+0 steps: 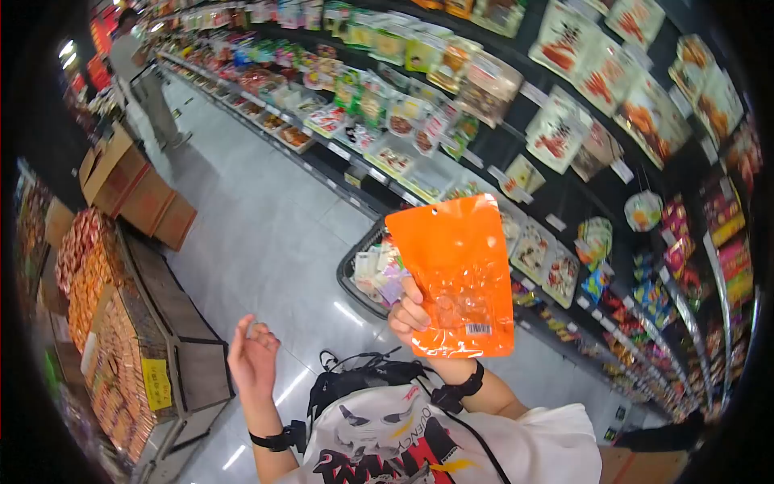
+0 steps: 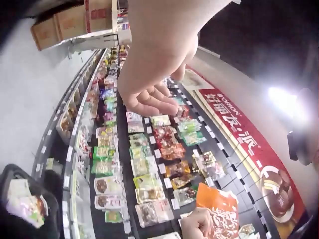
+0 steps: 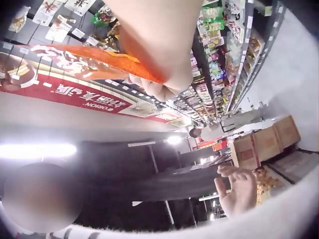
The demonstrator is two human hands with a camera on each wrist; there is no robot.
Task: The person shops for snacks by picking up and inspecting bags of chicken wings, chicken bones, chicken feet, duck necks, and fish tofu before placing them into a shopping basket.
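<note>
My right hand (image 1: 409,313) grips an orange snack pouch (image 1: 461,266) by its lower left edge, thumb across the front. The pouch is held up before my chest, with a small hang hole at the top and a barcode label near the bottom. From the right wrist, the pouch (image 3: 94,62) appears nearly edge-on, partly see-through. Raised off to the left, my left hand (image 1: 254,355) holds nothing, its fingers loosely bent; the left wrist view shows this hand (image 2: 152,97) in front of the shelves. Behind the pouch, a dark shopping basket (image 1: 345,278) contains several packaged goods.
Shelves (image 1: 334,153) of packaged snacks run along the right side, with pouches hanging above. At left stands a display bin (image 1: 197,367) heaped with small wrapped items, cardboard boxes (image 1: 133,181) behind it. Another person (image 1: 145,81) stands farther down the aisle.
</note>
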